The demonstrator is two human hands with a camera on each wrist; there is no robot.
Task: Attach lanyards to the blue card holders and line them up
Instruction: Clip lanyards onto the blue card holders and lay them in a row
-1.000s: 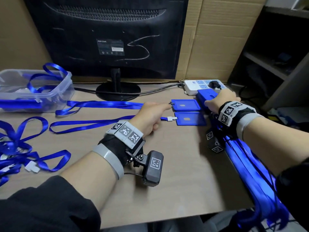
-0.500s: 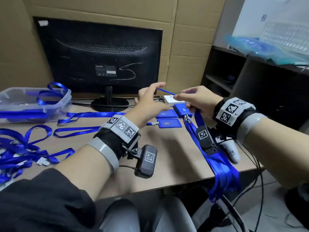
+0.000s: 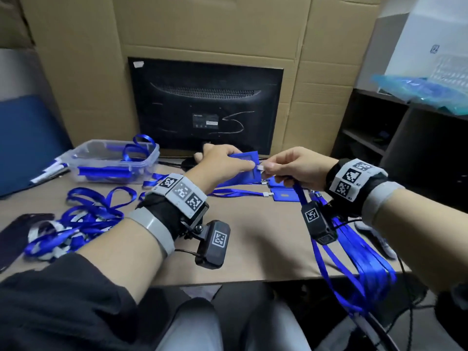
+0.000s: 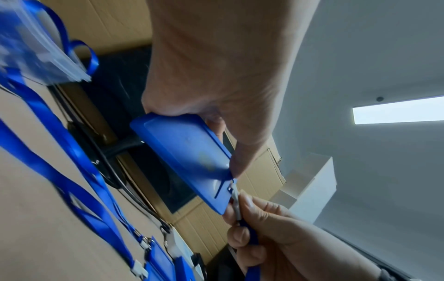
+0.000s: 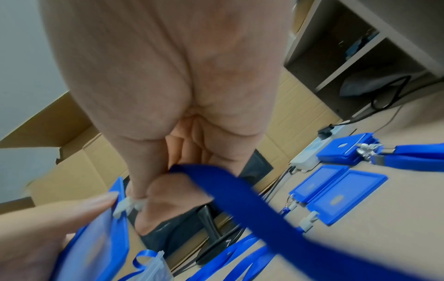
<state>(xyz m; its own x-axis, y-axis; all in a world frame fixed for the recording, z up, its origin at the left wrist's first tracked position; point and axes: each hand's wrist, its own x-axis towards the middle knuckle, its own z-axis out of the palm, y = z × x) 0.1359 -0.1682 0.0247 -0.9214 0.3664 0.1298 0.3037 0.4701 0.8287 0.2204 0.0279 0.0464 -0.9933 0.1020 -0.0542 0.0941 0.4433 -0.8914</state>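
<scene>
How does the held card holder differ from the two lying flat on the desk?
1. The held holder is up in the air, tilted, in the left hand; the desk holders lie flat, side by side.
2. The right hand pinches a white clip at the held holder's slot, latching unclear; the desk holders have clips and lanyards on.

All are blue rectangular holders.

Black monitor (image 3: 205,107) stands at the desk's rear, back panel facing the camera, white scrawl on it. Flattened cardboard (image 3: 202,26) leans behind it. Dark open shelving (image 3: 379,133) to the right, bluish plastic wrap (image 3: 415,89) on top. White power strip (image 5: 310,152) near the monitor foot. Dark phone-like slab (image 3: 15,234) at desk's left edge.
</scene>
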